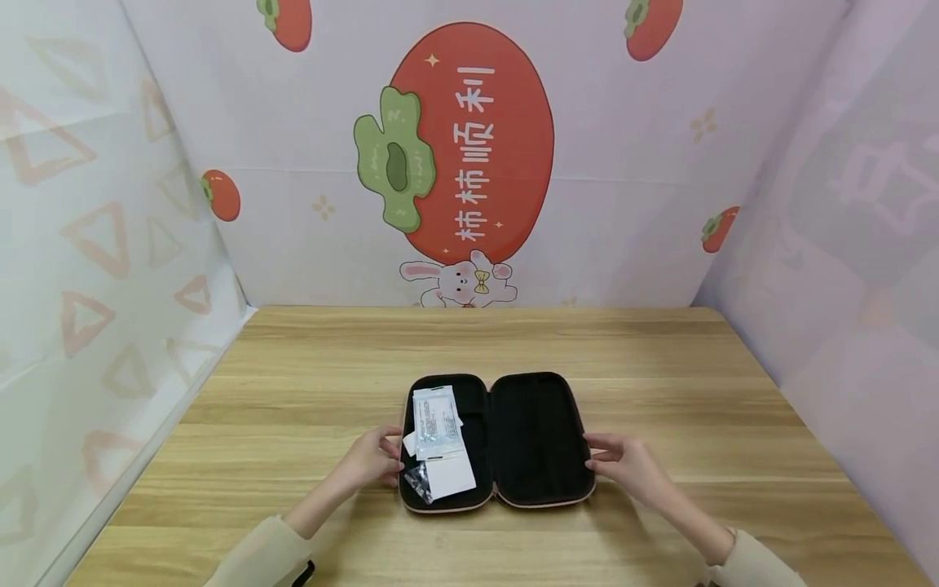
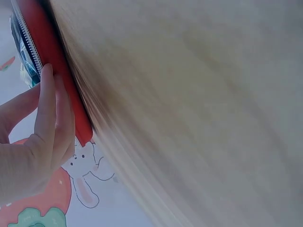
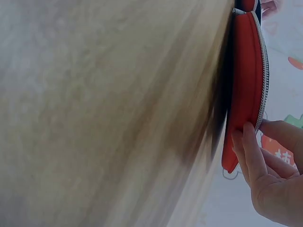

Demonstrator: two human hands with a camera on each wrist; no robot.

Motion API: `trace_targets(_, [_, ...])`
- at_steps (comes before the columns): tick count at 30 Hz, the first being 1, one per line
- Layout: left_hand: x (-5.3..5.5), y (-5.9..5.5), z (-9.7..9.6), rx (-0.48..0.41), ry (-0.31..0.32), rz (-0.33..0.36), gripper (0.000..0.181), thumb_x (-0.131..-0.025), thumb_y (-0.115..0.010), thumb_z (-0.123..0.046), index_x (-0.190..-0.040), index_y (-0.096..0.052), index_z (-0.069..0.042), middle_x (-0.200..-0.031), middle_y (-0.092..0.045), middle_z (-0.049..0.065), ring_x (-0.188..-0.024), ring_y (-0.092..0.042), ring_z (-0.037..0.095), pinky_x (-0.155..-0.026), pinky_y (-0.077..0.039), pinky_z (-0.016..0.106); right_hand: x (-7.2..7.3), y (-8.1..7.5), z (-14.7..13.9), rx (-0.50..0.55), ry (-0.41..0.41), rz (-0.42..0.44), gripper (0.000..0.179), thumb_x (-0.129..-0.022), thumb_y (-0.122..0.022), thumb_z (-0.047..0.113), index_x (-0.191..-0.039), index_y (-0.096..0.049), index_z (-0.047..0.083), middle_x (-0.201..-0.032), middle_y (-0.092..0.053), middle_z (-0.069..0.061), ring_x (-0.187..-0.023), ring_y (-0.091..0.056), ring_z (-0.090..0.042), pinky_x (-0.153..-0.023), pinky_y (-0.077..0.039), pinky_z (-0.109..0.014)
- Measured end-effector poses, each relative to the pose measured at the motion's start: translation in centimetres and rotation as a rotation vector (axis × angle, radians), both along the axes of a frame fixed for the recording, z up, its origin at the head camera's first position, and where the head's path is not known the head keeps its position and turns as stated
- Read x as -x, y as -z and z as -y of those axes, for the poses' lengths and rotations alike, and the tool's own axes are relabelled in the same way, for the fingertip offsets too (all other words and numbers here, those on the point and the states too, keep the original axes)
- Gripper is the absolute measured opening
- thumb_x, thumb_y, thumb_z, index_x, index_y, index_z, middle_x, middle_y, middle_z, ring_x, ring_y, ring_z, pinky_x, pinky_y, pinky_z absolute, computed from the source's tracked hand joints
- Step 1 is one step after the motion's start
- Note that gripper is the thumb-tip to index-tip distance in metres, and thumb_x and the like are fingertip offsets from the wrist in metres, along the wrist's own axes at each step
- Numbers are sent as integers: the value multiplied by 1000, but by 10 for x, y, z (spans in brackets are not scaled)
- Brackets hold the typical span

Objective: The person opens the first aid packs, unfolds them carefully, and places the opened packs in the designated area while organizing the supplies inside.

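A zippered case (image 1: 539, 440) lies unfolded on the table, black inside, with a red outer shell (image 2: 61, 71) in the wrist views. Its left half holds white printed packets (image 1: 438, 420), a plain white card (image 1: 452, 475) and a small shiny dark packet (image 1: 419, 481). At the outer left edge, my left hand (image 1: 370, 458) grips the case's side between thumb and fingers. My right hand (image 1: 623, 466) pinches the outer right edge, fingers on the red wall (image 3: 248, 71) and thumb by the zipper. The right half shows only black lining.
The wooden table (image 1: 308, 383) spreads around the case. A printed backdrop (image 1: 623, 220) with persimmons and a rabbit stands at its far edge. Patterned cloth walls (image 1: 66, 244) rise at both sides.
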State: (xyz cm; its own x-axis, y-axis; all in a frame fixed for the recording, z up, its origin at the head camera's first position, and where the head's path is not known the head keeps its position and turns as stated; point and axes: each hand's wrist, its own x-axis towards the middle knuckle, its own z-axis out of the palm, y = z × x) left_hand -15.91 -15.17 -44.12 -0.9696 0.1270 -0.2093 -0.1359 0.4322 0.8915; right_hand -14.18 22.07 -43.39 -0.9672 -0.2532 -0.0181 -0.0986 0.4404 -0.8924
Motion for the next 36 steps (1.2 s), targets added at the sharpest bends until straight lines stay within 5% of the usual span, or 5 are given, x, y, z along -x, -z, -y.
trace_targets(18, [-7, 0, 18, -6, 13, 17, 54, -65, -57, 20, -116, -40, 17, -77, -51, 14, -52, -54, 15, -51, -55, 32, -1, 12, 10, -30, -64, 38, 45, -74, -65, 0, -111, -49, -18, -109, -52, -32, -81, -63, -29, -62, -54, -23])
trace_targets(28, [-7, 0, 18, -25, 34, 14, 54, -66, -56, 20, -117, -39, 17, -77, -50, 14, -53, -54, 15, -51, -55, 33, 10, -4, 16, -146, -24, -113, 38, -77, -60, -5, -114, -53, -8, -109, -53, -29, -89, -58, -35, -65, -54, -25])
trace_targets(36, [-9, 0, 20, -33, 44, 13, 54, -66, -56, 20, -117, -38, 18, -77, -50, 14, -55, -54, 16, -51, -55, 33, 27, -24, 53, -292, -268, -290, 33, -78, -64, 6, -110, -58, -2, -111, -57, -16, -102, -53, -32, -80, -49, -41])
